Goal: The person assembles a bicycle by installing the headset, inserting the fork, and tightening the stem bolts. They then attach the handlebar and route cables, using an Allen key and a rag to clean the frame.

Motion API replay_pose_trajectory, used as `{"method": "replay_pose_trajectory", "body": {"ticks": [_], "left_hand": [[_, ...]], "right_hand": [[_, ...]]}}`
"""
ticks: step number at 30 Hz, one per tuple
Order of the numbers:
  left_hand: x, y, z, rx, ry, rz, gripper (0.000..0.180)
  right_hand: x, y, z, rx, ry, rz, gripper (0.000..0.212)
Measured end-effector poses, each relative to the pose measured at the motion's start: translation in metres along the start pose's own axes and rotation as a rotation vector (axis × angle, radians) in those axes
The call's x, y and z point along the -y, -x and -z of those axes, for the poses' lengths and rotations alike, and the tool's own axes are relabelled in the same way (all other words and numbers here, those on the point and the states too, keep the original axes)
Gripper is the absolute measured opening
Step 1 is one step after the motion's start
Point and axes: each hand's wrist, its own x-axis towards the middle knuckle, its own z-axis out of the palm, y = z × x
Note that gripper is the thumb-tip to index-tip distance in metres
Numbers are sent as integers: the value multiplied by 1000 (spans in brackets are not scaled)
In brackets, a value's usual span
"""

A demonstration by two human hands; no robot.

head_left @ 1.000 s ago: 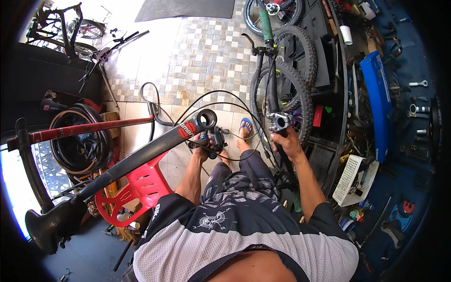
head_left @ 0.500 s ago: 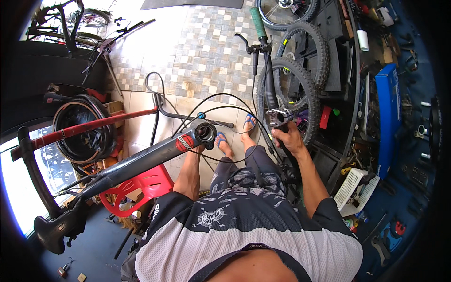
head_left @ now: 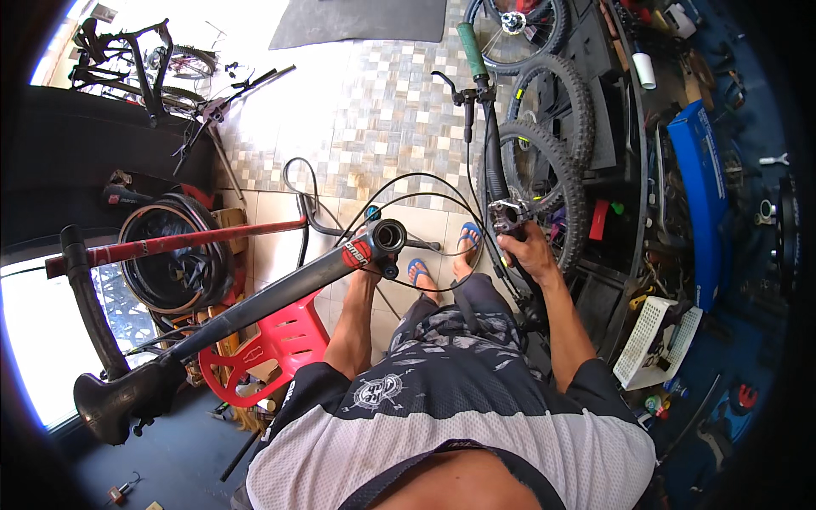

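A dark grey bicycle frame [head_left: 255,297] with a red badge slants across the left side, its open head tube [head_left: 389,235] nearest the middle. Behind that head tube is my left hand [head_left: 368,274]; the frame hides its fingers, so its grip does not show. My right hand [head_left: 530,255] is closed around the black handlebar [head_left: 493,161], just beside the metal stem clamp [head_left: 507,214]. At the bar's far end are a green grip [head_left: 469,47] and a brake lever [head_left: 445,85]. Black cables [head_left: 416,175] loop between the bar and the frame.
A red plastic chair [head_left: 297,340] stands below the frame, near a red tube [head_left: 195,236] and stacked wheels [head_left: 174,263]. More tyred wheels [head_left: 557,149] lean at the right. Beyond are a white basket [head_left: 633,344], a long blue box [head_left: 701,195] and tools.
My view has tilted slightly, so the floor and surroundings sit lower and further right. The frame's head tube appears closer to the handlebar. My right hand keeps its grip.
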Motion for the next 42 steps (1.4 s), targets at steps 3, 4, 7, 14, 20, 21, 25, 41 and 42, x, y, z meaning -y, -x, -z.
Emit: {"method": "replay_pose_trajectory", "body": {"ticks": [3,4,7,14,20,21,25,41,42], "left_hand": [[-9,8,-28,71,-34,-32,21],[-12,11,-36,92,-32,-44,21],[-16,20,-55,69,-102,-89,23],[-7,15,-46,-17,-131,-123,33],[-6,13,-49,-92,-96,-115,35],[-7,16,-52,-79,-96,-118,34],[-15,30,-63,78,-77,-90,27],[-40,75,-111,467,-200,-198,40],[-41,79,-115,485,-155,-153,45]], "right_hand": [[-3,3,-1,-20,12,35,17],[-4,4,-1,-19,17,39,16],[-4,8,-1,-33,21,62,12],[-1,17,0,-84,45,64,14],[0,18,-2,-92,47,96,14],[0,18,-2,-88,48,90,14],[-3,13,-1,-68,51,99,14],[-19,-7,21,-24,87,-39,20],[-20,-11,23,-14,69,-44,20]]}}
